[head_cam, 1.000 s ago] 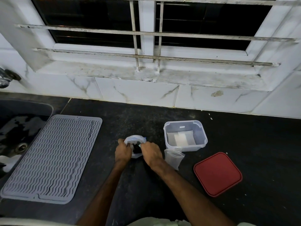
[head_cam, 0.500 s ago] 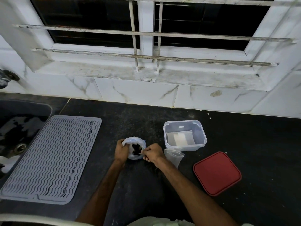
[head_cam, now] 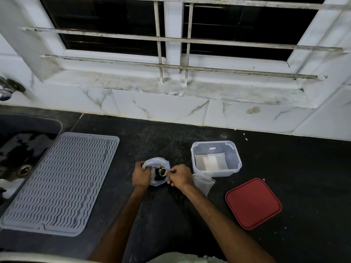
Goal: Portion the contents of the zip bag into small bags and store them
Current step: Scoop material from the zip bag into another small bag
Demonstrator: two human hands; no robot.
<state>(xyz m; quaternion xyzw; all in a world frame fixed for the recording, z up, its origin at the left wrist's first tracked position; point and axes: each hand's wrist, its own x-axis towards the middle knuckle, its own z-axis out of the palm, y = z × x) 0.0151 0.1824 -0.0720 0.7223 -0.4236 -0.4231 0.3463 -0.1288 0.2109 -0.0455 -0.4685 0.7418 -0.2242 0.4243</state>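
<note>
Left hand (head_cam: 141,176) grips zip bag (head_cam: 156,172) rim on tabletop (head_cam: 284,168); right hand (head_cam: 179,176) pinches small scoop (head_cam: 163,171) inside mouth. Small bag (head_cam: 203,184) at 3 o'clock, nearer right hand.

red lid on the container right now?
No, the red lid lies flat on the counter, apart from the open container.

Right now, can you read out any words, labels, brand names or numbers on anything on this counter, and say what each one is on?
No readable text in this view.
Clear container: small white label on the inner wall, too small to read.
Red lid: plain.
Zip bag: no print visible.
Grey mat: ridges only.
</note>
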